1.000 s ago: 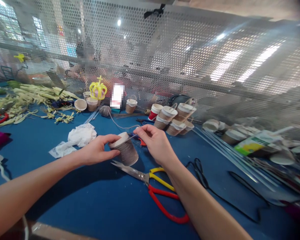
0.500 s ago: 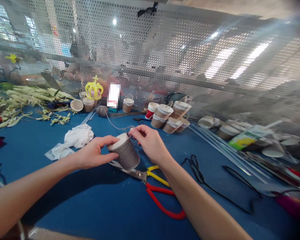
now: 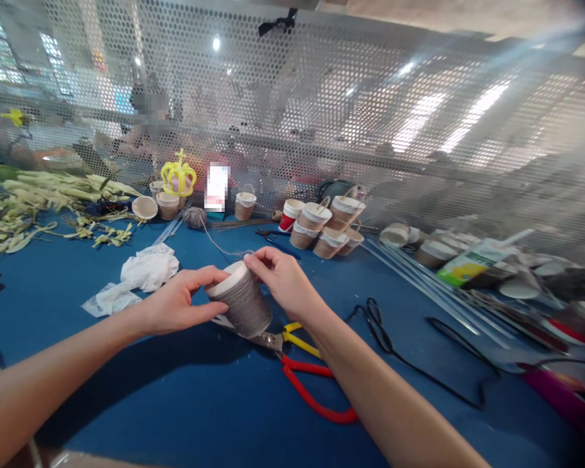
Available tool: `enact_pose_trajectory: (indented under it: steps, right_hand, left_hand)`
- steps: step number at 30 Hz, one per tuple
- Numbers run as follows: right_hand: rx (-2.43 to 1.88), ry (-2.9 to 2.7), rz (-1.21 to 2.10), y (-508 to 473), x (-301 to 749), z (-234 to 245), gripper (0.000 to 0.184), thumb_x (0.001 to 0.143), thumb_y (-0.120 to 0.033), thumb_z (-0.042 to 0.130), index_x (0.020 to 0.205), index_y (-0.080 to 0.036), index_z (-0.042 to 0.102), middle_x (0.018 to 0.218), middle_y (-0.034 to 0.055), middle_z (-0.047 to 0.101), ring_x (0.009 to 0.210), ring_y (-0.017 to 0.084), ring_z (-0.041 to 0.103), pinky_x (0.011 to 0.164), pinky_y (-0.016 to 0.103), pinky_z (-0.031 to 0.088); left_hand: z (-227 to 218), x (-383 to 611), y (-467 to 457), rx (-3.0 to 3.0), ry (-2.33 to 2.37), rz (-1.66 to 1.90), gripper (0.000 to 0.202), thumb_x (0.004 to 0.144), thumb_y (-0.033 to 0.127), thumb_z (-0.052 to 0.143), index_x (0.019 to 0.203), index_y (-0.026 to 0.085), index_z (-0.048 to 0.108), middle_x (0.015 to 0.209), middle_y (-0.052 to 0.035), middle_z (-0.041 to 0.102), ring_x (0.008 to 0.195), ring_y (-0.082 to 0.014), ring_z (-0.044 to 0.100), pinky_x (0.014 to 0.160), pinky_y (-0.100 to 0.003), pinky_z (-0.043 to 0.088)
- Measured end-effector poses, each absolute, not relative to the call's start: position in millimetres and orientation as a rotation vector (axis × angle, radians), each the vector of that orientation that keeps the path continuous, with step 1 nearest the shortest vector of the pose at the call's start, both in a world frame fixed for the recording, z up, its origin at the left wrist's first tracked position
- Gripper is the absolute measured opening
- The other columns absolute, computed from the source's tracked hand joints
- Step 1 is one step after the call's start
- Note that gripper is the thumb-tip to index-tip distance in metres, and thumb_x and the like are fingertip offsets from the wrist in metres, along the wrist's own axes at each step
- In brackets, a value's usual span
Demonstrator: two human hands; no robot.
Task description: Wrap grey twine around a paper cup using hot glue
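Observation:
A white paper cup (image 3: 248, 305) wound with grey yarn is tilted over the table, its pale end toward the upper left. My left hand (image 3: 175, 299) grips it at that end, fingers on top and thumb along the side. At the cup's upper edge my right hand (image 3: 285, 279) pinches the grey yarn (image 3: 219, 246) between thumb and forefinger; the yarn runs back to a grey yarn ball (image 3: 194, 218). Large scissors (image 3: 297, 361) with one red and one yellow handle lie below, partly hidden by the cup and my right forearm.
Crumpled white tissue (image 3: 149, 268) lies left of the cup. Several covered cups (image 3: 314, 218) are stacked behind, near a phone (image 3: 218, 185) and a yellow crown (image 3: 179, 175). Clear sticks (image 3: 419, 286) and a black cord (image 3: 380, 325) lie right. A perforated metal screen (image 3: 361, 110) borders the back.
My right hand has shifted slightly left along the cup's edge, still pinching the yarn. The cup stays in my left hand, tilted slightly differently. The whole view has shifted a little.

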State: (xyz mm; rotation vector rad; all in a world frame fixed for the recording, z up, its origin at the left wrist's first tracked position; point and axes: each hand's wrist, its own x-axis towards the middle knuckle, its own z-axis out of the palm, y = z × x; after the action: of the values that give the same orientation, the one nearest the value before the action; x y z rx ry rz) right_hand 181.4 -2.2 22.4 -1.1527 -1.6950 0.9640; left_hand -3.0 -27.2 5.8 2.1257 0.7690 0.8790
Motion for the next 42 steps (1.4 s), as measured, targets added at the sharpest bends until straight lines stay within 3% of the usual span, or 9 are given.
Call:
enact_pose_trajectory:
  steps: [6,10,13,16,22,26,34,42]
  right_hand:
    - [-1.183,-1.720,0.954,-1.4,180.7,20.1,0.030,0.073,-0.045,0.053,0.064,-0.017,0.049,0.058,-0.0048,0.044,0.052,0.009,0.039,0.049,0.022,0.033]
    - [-1.203,-1.730,1.109,-2.7,186.1,24.9,0.042,0.077,-0.055,0.042,0.068,-0.016,0.054,0.060,-0.0022,0.048,0.054,0.010,0.042,0.048,0.022,0.032]
    - [-1.148,-1.845,1.318,-5.9,191.3,32.4,0.048,0.076,-0.059,0.040,0.081,-0.015,0.059,0.070,0.0020,0.057,0.061,0.012,0.049,0.051,0.023,0.037]
    - [-1.122,-1.992,1.370,-8.1,193.2,36.8,0.049,0.070,-0.055,0.054,0.098,-0.015,0.058,0.085,0.0055,0.062,0.072,0.015,0.055,0.057,0.025,0.043]
    - [-1.304,-2.186,0.827,-14.9,187.5,27.1,0.059,0.065,-0.045,0.064,0.111,-0.012,0.051,0.099,0.0116,0.062,0.084,0.023,0.058,0.072,0.037,0.045]
    - [-1.334,-2.233,0.502,-29.6,186.2,15.8,0.064,0.063,-0.042,0.066,0.117,-0.013,0.046,0.114,0.0143,0.055,0.102,0.027,0.052,0.085,0.042,0.040]
    - [-1.363,-2.376,0.242,-48.4,186.0,7.2,0.064,0.065,-0.039,0.065,0.120,-0.016,0.042,0.111,0.0135,0.054,0.102,0.028,0.051,0.084,0.042,0.042]
    - [-1.394,-2.374,0.277,-47.6,185.5,5.3,0.061,0.067,-0.039,0.063,0.119,-0.016,0.042,0.110,0.0126,0.054,0.100,0.027,0.052,0.082,0.040,0.043]
  left_hand:
    - [5.4,-3.1,-27.4,2.108,0.783,0.877,0.019,0.076,0.022,0.053,0.092,0.014,0.056,0.082,-0.0021,0.056,0.077,-0.0144,0.050,0.072,-0.024,0.041]
    - [5.4,-2.6,-27.1,2.020,0.788,0.969,0.022,0.075,0.020,0.053,0.096,0.013,0.055,0.087,-0.0034,0.058,0.080,-0.0146,0.051,0.074,-0.024,0.042]
    - [3.7,-2.3,-24.4,1.955,0.804,1.060,0.025,0.076,0.020,0.054,0.099,0.013,0.054,0.094,-0.0050,0.060,0.085,-0.0156,0.053,0.077,-0.025,0.042]
    - [0.4,-2.5,-20.2,1.936,0.819,1.097,0.028,0.075,0.021,0.054,0.102,0.012,0.054,0.098,-0.0061,0.060,0.089,-0.0169,0.054,0.081,-0.028,0.042]
    - [-2.3,-1.4,-17.3,1.940,0.887,1.011,0.024,0.074,0.022,0.055,0.097,0.014,0.055,0.097,-0.0053,0.062,0.091,-0.0185,0.055,0.084,-0.032,0.042]
    - [-2.3,2.4,-21.0,1.917,0.912,0.965,0.019,0.074,0.023,0.055,0.090,0.014,0.056,0.090,-0.0037,0.062,0.086,-0.0169,0.055,0.081,-0.029,0.042]
    - [-1.9,4.3,-23.9,1.773,0.997,0.933,0.022,0.074,0.034,0.054,0.066,0.014,0.049,0.063,0.0026,0.049,0.060,-0.0098,0.046,0.059,-0.022,0.038]
    - [2.2,2.8,-23.9,1.758,0.906,0.863,0.008,0.066,0.019,0.054,0.070,0.013,0.050,0.070,0.0013,0.051,0.068,-0.0113,0.046,0.065,-0.023,0.037]
